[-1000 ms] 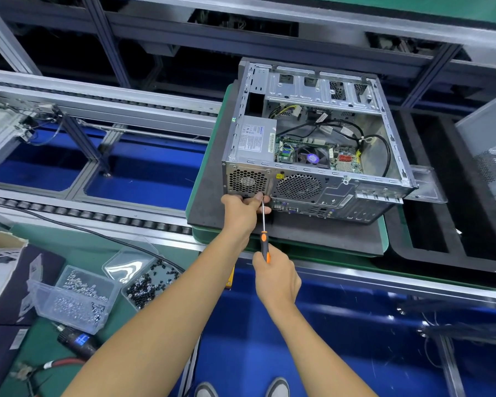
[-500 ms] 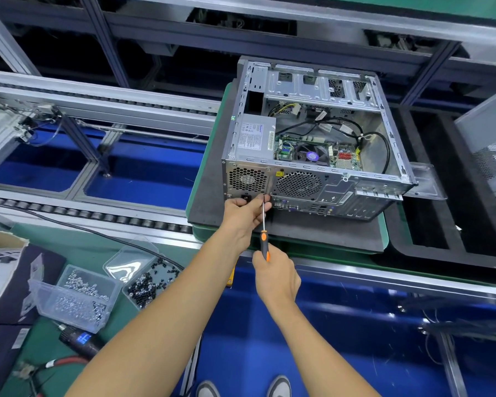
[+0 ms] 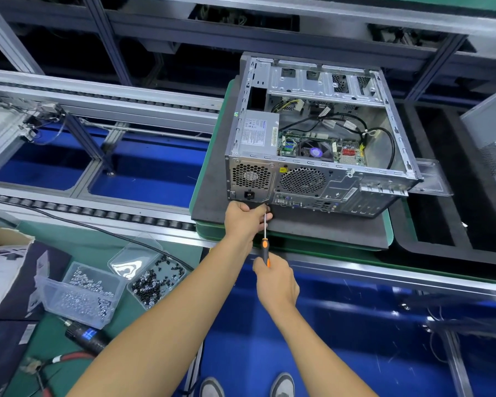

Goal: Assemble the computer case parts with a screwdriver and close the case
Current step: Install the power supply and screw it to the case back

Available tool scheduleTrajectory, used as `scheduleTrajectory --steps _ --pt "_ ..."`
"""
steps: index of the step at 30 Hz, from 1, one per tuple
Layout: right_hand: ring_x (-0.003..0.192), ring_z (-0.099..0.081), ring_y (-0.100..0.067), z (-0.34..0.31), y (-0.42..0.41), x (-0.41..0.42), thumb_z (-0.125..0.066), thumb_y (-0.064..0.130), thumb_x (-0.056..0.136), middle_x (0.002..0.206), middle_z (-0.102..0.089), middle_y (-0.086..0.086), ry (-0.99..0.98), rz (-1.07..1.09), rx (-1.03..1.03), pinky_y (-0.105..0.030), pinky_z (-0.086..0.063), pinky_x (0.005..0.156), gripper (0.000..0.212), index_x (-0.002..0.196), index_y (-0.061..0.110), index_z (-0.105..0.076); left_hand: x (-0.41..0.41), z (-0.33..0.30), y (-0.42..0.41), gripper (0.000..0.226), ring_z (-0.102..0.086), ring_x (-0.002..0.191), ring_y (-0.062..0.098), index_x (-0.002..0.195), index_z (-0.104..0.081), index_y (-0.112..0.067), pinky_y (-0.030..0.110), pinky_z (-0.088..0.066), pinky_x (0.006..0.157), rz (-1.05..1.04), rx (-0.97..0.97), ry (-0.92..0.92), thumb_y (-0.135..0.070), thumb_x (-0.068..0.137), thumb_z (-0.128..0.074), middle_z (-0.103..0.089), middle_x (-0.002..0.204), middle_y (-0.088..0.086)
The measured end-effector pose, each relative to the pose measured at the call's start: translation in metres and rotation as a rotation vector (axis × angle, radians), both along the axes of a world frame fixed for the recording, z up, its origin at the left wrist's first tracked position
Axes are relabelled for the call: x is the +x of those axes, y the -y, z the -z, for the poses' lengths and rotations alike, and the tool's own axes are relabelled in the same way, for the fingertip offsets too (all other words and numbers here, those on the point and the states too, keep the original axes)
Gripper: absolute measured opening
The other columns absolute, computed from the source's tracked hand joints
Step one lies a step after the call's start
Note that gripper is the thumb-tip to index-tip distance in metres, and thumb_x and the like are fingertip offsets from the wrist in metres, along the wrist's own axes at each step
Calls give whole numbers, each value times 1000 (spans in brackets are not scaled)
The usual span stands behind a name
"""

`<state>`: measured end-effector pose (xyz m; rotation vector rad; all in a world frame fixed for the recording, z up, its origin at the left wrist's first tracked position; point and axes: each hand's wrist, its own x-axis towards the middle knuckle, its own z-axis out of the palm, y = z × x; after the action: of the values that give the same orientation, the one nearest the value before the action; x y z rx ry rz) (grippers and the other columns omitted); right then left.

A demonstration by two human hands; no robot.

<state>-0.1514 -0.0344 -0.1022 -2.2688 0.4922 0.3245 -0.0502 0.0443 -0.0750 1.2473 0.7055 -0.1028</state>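
Screwdriver (image 3: 265,242) at lower rear edge of open computer case (image 3: 312,144), case lying on dark foam pad (image 3: 327,227).

Right hand (image 3: 275,282) curled round orange-black handle, shaft pointing up toward bottom corner below power supply (image 3: 258,133). Left hand (image 3: 245,220) at that corner, fingers curled beside shaft tip; whether pinching shaft or a screw, cannot tell. Side panel off, board and cables showing. Clear boxes of screws (image 3: 78,293) down left on green bench.
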Motion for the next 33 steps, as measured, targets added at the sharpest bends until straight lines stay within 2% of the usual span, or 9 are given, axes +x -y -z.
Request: scheduleTrajectory --steps 7,10,15,19,21,25,29,31,33 --pt "56 -31 -18 -4 7 8 -49 31 85 57 -36 7 -34 -15 4 -33 -25 56 30 63 21 -31 10 0 3 39 -76 85 33 88 -33 -20 49 -62 80 44 64 -45 6 92 -63 -70 107 22" --pt "56 -33 -18 -6 8 13 -50 31 87 56 -37 7 -42 -14 5 -33 -25 55 31 62 21 -33 17 -6 3 29 -74 82 32 94 -39 -12 40 -60 66 95 92 -64 7 94 -61 -70 100 20" --pt "58 -36 -19 -8 7 15 -50 31 88 60 -41 7 -59 -12 33 -33 -26 57 29 64 22 -36 22 -9 5 29 -70 71 28 78 -46 -11 25 -54 43 121 162 -85 8 95 -60 -71 96 19" --pt "61 -40 -20 -9 4 15 -50 32 90 63 -44 6 -106 18 131 -35 -28 60 21 71 24 -48 25 2 5 13 -76 74 25 98 -55 -3 29 -55 49 109 177 -97 3 93 -65 -74 104 18" --pt "61 -38 -20 -9 2 14 -50 33 90 62 -41 6 -117 36 161 -35 -27 59 21 71 23 -47 27 7 5 25 -77 70 23 111 -57 1 32 -58 54 115 190 -117 1 90 -69 -73 105 17" --pt "59 -37 -20 -10 -1 16 -52 31 88 59 -39 7 -142 57 195 -35 -25 59 21 68 23 -48 31 8 5 32 -76 65 22 118 -56 3 35 -61 57 141 206 -153 0 90 -69 -71 109 16" --pt "56 -32 -20 -14 -1 17 -55 28 85 50 -35 10 -174 113 336 -37 -25 65 31 54 29 -50 34 4 5 31 -76 69 26 124 -55 10 28 -54 47 184 202 -178 4 94 -60 -69 115 19" --pt "58 -31 -20 -17 0 18 -56 25 84 52 -37 8 -182 143 402 -41 -25 69 36 48 29 -48 34 1 3 35 -75 67 27 123 -54 11 26 -52 43 158 198 -178 6 91 -66 -71 110 20" --pt "60 -31 -22 -20 2 18 -57 23 84 58 -38 2 -184 152 458 -41 -25 68 30 56 26 -46 31 -1 2 42 -76 68 28 121 -55 9 27 -55 45 139 204 -184 3 85 -76 -70 111 19"
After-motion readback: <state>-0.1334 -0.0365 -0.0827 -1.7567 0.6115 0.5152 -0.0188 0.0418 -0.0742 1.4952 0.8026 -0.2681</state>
